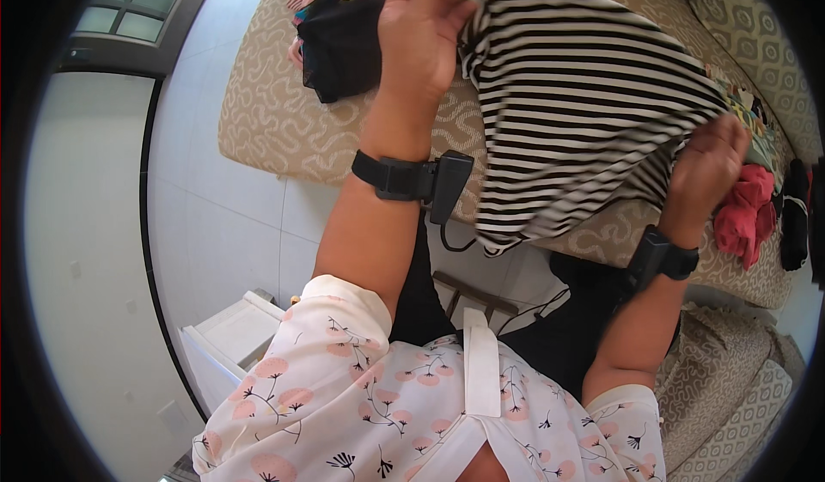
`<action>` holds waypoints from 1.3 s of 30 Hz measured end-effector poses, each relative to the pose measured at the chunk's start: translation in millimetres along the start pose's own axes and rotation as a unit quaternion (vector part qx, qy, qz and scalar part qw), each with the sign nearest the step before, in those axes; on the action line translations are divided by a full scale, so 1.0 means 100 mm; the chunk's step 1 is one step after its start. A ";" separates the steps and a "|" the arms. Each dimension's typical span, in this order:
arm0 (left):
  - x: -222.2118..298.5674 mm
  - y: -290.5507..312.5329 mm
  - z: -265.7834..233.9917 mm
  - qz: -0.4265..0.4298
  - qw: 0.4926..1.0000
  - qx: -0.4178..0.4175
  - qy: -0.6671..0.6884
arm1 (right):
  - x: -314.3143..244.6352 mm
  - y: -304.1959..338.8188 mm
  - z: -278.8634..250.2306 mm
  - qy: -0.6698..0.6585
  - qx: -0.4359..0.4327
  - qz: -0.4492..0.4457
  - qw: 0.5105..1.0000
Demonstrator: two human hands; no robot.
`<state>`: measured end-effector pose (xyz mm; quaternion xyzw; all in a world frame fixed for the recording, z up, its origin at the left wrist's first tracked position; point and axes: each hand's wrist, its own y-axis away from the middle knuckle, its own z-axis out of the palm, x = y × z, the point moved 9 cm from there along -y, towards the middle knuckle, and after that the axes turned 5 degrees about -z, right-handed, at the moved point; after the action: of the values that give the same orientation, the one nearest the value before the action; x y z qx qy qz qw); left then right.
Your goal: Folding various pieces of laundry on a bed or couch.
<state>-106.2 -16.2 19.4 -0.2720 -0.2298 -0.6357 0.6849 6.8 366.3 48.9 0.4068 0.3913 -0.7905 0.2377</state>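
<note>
Gripping striped garment [584, 104], both hands, left hand [421, 35], right hand [709, 168]

A beige patterned sofa [275, 112] bears a black garment [339, 39] — and, well apart, a pink one [743, 211].

Both hands [418, 31] [709, 168] raised, fingers clenched

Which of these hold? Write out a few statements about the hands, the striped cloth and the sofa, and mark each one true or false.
1. Both hands grip the black-and-white striped garment. True: left hand, right hand.
2. The garment lies folded flat on the floor. False: it is held up over the beige patterned sofa.
3. Each wrist carries a black strap. True.
4. A red cloth lies at the person's left. False: it lies at the right.
</note>
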 end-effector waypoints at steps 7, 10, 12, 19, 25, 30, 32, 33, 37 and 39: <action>-0.13 0.19 0.48 -0.014 0.958 -0.074 -0.275 | -0.20 0.00 -0.03 0.276 0.009 -0.084 0.957; -0.29 0.22 0.49 -0.042 0.946 -0.131 -0.293 | 0.15 0.26 0.45 0.317 -0.201 0.069 0.924; -0.57 0.31 0.54 -0.111 0.877 -0.209 -0.418 | 0.26 0.45 0.61 0.347 -0.279 0.091 0.891; -0.77 0.47 0.57 -0.125 0.787 -0.290 -0.530 | 0.39 1.04 1.03 0.395 -0.540 0.034 0.743; -0.77 0.56 0.66 -0.104 0.755 -0.334 -0.555 | 0.44 0.94 0.98 0.356 -0.496 0.104 0.785; -0.76 0.60 0.69 -0.093 0.722 -0.335 -0.599 | 0.25 0.54 0.75 0.043 -0.210 0.210 0.954; -0.67 0.55 0.65 -0.022 0.731 -0.300 -0.613 | 0.26 0.37 0.60 -0.084 -0.165 0.201 0.962; -0.65 0.53 0.65 0.017 0.737 -0.280 -0.615 | 0.23 0.25 0.46 -0.205 -0.113 0.187 0.954; -0.65 0.44 0.70 -0.053 0.770 -0.239 -0.589 | 0.25 0.03 0.05 -0.258 0.005 0.172 0.951; -0.56 0.42 0.68 -0.023 0.821 -0.236 -0.520 | 0.11 0.06 0.24 -0.242 0.011 0.143 0.960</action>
<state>-67.4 72.6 30.4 -0.7103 -0.4007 -0.4504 0.3634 -5.6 342.9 45.9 0.2581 0.2512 -0.8270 0.4317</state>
